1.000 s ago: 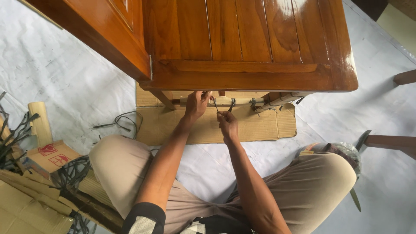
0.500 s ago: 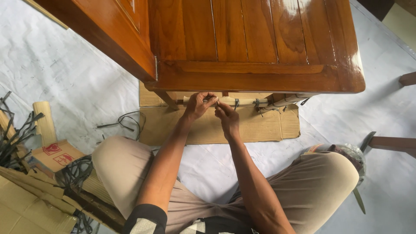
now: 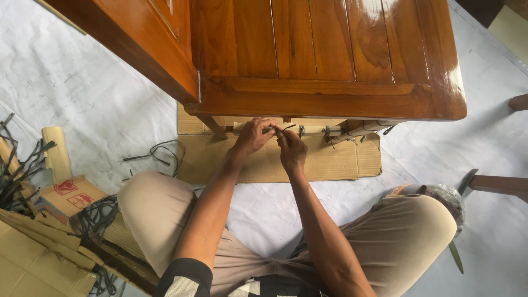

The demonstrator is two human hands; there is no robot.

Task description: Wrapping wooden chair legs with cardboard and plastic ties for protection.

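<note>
Hands meet under the cabinet edge: left hand clamped round the cardboard-wrapped rail, right hand pinching a dark strap against it. Two straps already sit tied further right on the rail, so binding looks partly done; the one in hand is not yet tight. Spare straps lie on the floor sheet, cardboard beneath

Glossy varnished wood cabinet; matt corrugated cardboard sheet.
</note>
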